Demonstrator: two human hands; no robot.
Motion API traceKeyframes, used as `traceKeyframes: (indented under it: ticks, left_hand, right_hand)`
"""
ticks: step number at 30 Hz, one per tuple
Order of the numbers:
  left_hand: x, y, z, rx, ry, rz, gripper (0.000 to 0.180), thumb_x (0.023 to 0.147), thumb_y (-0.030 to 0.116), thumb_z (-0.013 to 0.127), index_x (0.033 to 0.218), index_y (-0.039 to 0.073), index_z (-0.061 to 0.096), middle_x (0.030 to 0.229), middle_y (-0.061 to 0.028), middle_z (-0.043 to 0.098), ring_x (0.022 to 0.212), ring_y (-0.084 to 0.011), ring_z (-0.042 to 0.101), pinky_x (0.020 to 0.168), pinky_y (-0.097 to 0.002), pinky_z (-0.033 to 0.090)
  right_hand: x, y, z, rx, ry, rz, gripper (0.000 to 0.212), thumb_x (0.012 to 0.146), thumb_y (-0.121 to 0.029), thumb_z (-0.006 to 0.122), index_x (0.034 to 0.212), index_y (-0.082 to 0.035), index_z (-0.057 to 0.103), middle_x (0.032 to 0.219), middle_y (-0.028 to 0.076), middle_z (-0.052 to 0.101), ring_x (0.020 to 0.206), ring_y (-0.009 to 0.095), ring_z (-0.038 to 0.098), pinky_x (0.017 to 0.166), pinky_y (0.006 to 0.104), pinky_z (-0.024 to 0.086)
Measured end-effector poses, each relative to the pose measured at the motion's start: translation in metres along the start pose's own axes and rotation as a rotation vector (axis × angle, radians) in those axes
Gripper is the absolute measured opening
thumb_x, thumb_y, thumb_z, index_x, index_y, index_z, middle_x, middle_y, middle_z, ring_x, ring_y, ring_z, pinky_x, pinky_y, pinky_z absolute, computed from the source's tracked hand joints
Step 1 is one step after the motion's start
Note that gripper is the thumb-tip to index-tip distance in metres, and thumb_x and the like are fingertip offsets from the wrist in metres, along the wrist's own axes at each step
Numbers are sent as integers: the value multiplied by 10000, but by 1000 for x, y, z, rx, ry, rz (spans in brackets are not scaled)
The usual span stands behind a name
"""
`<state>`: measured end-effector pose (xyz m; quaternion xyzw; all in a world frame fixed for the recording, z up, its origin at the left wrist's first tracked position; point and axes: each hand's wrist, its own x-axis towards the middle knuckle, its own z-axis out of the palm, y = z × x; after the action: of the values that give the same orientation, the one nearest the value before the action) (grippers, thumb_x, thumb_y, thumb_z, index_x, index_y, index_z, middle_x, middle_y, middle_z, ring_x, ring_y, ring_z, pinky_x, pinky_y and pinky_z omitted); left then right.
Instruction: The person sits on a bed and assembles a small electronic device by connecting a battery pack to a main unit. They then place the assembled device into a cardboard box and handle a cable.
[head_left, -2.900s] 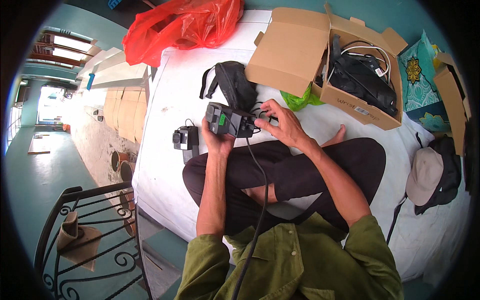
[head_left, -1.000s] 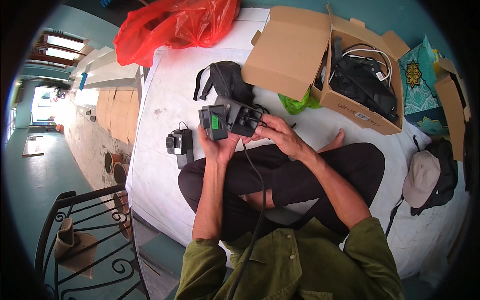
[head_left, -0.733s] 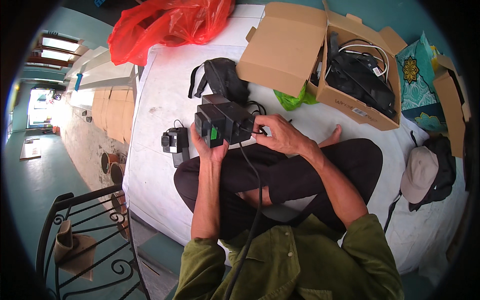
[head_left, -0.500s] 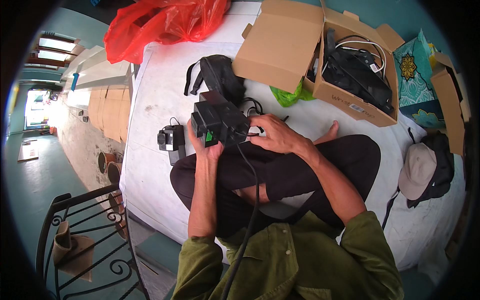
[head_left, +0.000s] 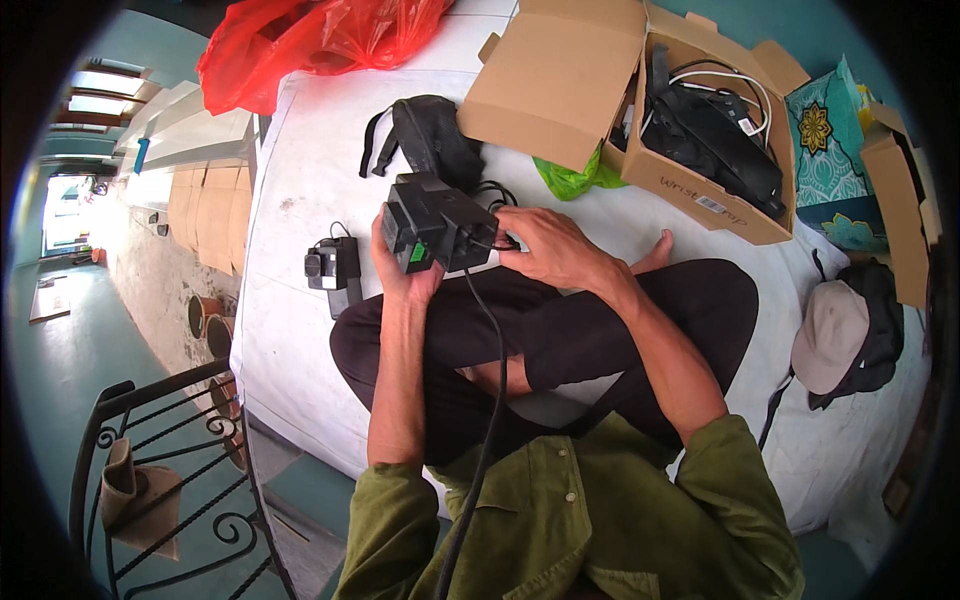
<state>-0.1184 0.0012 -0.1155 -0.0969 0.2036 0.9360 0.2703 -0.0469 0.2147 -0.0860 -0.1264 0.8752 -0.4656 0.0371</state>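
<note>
Centre of the frame, just above the crossed legs: the left hand (head_left: 405, 275) is wrapped round the near end of a black boxy device (head_left: 435, 222) with a small green patch on its face, fingers closed firmly on it from below and behind, holding it up off the white sheet (head_left: 290, 160). The right hand (head_left: 550, 245) comes in from the right, fingers curled against the device's far side; whether they pinch anything there cannot be told, as the device hides the fingertips. A black cable (head_left: 490, 370) drops from the device down the middle of the frame, over the dark trousers and the green shirt. Left of the hands, apart from them, a small black adapter (head_left: 335, 268) lies on the sheet. Above the device, a black pouch (head_left: 430, 135) with straps. Upper right, an open cardboard box (head_left: 690, 190) holds dark gear and white cords; a red plastic bag (head_left: 310, 40) sits top left, a pale cap (head_left: 830, 335) far right.
</note>
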Motion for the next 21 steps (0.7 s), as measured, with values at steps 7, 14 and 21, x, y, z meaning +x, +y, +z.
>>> traceKeyframes:
  ticks: [7, 14, 21]
  left_hand:
    - [0, 0, 6, -14, 12, 13, 392, 941, 359, 495, 1160, 53, 603, 1135, -94, 645, 1074, -248, 602, 983, -420, 461]
    - [2, -5, 4, 96, 139, 92, 371, 933, 360, 510, 1138, 66, 609, 1092, -84, 656, 1025, -232, 619, 932, -406, 487]
    - [-3, -23, 11, 245, 197, -10, 311, 917, 322, 559, 1071, 56, 609, 1008, -77, 670, 890, -199, 653, 808, -337, 531]
  right_hand:
    - [2, 5, -3, -47, 50, 25, 215, 789, -200, 569, 907, -22, 541, 913, 162, 613, 882, 382, 585, 764, 464, 453]
    - [-1, -22, 6, -37, 348, -77, 832, 706, -379, 787, 1367, -54, 399, 1319, 231, 481, 1172, 384, 511, 956, 437, 422]
    - [-2, -27, 41, -311, 485, -90, 853, 681, -481, 780, 1319, -30, 437, 1230, 227, 508, 1111, 364, 525, 921, 454, 397]
